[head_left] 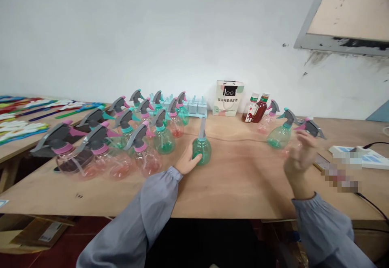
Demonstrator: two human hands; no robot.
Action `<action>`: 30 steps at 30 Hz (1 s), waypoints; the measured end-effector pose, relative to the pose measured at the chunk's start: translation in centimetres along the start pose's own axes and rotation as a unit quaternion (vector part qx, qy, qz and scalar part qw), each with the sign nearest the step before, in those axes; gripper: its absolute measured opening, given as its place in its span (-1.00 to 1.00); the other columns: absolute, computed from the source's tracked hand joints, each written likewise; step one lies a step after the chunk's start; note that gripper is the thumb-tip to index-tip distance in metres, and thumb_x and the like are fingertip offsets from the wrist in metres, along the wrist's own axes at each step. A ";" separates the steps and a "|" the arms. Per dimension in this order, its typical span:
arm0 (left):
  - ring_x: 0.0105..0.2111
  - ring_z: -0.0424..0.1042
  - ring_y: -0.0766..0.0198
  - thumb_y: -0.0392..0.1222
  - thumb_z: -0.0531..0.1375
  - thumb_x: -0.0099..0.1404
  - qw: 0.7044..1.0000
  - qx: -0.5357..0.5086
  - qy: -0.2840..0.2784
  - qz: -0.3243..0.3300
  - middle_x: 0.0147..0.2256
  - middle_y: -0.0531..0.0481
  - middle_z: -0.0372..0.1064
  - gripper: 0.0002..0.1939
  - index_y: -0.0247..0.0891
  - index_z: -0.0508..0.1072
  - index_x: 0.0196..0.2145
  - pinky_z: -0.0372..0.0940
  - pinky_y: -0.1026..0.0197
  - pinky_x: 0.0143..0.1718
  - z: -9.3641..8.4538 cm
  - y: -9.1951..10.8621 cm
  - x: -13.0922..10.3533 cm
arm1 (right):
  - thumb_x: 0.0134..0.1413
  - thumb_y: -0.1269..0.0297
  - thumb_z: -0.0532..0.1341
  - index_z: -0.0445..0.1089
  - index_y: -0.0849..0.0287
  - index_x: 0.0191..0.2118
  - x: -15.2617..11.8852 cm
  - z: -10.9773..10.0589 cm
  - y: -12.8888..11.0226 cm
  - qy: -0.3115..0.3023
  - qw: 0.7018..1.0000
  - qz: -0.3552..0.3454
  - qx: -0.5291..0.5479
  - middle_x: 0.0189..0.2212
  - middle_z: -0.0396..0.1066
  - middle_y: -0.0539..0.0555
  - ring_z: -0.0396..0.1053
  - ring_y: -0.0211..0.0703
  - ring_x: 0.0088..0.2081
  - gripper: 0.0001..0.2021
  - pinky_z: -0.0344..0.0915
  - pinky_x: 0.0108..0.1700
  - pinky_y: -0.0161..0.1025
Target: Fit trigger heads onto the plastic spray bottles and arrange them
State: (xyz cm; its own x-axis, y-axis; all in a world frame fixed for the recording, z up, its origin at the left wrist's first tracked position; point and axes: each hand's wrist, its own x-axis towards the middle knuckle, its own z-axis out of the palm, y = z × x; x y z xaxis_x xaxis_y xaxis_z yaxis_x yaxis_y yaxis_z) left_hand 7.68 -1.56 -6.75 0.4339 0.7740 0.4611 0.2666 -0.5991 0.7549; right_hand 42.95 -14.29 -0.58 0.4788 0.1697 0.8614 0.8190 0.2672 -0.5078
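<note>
My left hand (188,158) is wrapped around the side of a green spray bottle (204,150), which stands upright in the middle of the table. On the right, my right hand (299,160) is blurred by motion, its fingers loosely apart. Behind it is a pink spray bottle (310,127), partly hidden by the hand; I cannot tell whether they touch. Just left of that hand stand another green spray bottle (279,136) and a pink one (267,123). A group of several pink and green spray bottles (147,160) with grey trigger heads fills the table's left side.
Against the wall stand a paper bag (229,99), two bottles of dark red liquid (259,109) and a pale blue rack (197,108). At right lie a white board (361,156), a phone-like object (323,164) and a black cable (372,207). Colourful flat pieces (22,128) cover another table at left.
</note>
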 end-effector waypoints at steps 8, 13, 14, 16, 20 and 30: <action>0.21 0.30 -0.17 0.28 0.22 0.21 0.987 0.138 -0.037 0.071 0.21 -0.36 0.25 -0.04 -0.25 -0.02 0.37 0.25 -0.22 0.17 2.4 0.6 -1.2 | -0.18 -0.01 0.46 0.20 0.07 0.22 -5.0 12.6 -10.2 -0.448 0.858 0.082 0.239 0.23 0.28 0.25 0.27 0.16 0.24 -0.17 0.21 0.27 0.15; -0.08 0.46 -0.12 0.45 0.18 0.13 0.912 0.308 0.109 0.249 -0.06 -0.31 0.43 0.02 -0.32 0.12 0.31 0.33 -0.08 -0.10 0.9 1.9 -2.8 | 0.02 0.21 0.20 0.41 0.09 0.06 -5.7 16.0 -10.6 -0.480 0.818 0.097 0.303 -0.03 0.51 0.12 0.45 0.01 0.02 -0.57 0.33 0.17 0.06; -0.11 0.46 -0.05 0.38 0.19 0.18 0.888 0.311 0.158 0.300 -0.08 -0.26 0.42 -0.08 -0.28 0.15 0.29 0.33 -0.02 -0.11 -0.1 2.3 -3.3 | 0.00 0.26 0.17 0.46 0.10 -0.02 -5.5 16.3 -10.5 -0.483 0.817 0.091 0.302 -0.09 0.54 0.10 0.47 0.02 0.00 -0.62 0.33 0.17 0.07; -0.13 0.43 0.08 0.17 0.24 0.23 0.833 0.309 0.272 0.369 -0.08 -0.16 0.37 -0.29 -0.18 0.21 0.23 0.32 0.06 -0.13 -2.6 2.7 -4.5 | -0.03 0.31 0.14 0.50 0.09 -0.09 -5.1 16.4 -10.4 -0.492 0.811 0.080 0.306 -0.12 0.56 0.08 0.47 0.04 0.01 -0.65 0.31 0.19 0.09; 0.06 0.31 0.02 -0.10 0.30 0.15 0.773 0.310 0.491 0.257 0.06 -0.17 0.21 -0.33 -0.16 0.16 0.17 0.32 -0.02 -0.01 -8.3 2.4 -6.5 | 0.00 0.30 0.17 0.43 0.01 0.06 -3.6 15.9 -9.9 -0.553 0.744 0.066 0.369 0.01 0.52 0.06 0.42 -0.01 0.11 -0.55 0.26 0.24 0.05; -0.11 0.43 -0.02 0.03 0.23 0.22 0.922 0.240 0.305 0.012 -0.16 -0.17 0.34 -0.51 -0.30 0.28 0.00 0.33 -0.08 -0.06 -8.0 -0.2 -6.8 | -0.09 0.29 0.28 0.47 0.07 -0.23 -3.2 16.7 -9.3 -0.505 0.759 0.174 0.371 -0.22 0.54 0.02 0.46 -0.06 -0.09 -0.79 0.33 0.11 -0.06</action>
State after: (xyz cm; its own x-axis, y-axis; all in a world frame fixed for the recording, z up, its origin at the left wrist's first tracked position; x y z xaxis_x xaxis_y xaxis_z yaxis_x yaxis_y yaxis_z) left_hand -2.20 -5.08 -6.31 -0.0814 0.6427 0.7618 0.6763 -0.5258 0.5159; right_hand 28.54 -1.51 1.20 -0.1685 0.8935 0.4162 0.1146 0.4371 -0.8921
